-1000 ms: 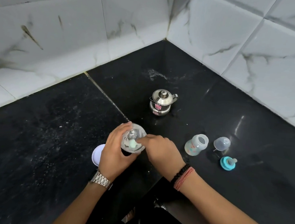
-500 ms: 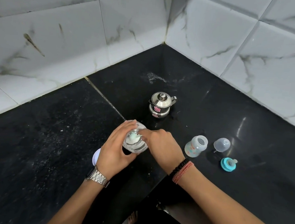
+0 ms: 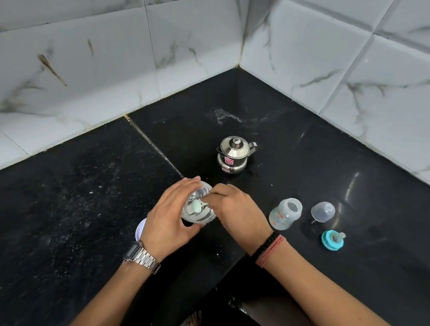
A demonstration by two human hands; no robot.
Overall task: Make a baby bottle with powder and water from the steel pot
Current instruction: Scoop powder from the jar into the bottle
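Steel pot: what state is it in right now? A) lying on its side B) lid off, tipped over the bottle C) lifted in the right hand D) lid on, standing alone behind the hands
D: the steel pot stands upright on the counter with its lid on, untouched, while both hands are nearer the camera at the clear jar.

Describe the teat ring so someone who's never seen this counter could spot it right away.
On the black counter, look right of the hands, past the open baby bottle. The teat ring lies nearest the counter's front edge, just below the clear dome cap. It is the only bright turquoise piece there.
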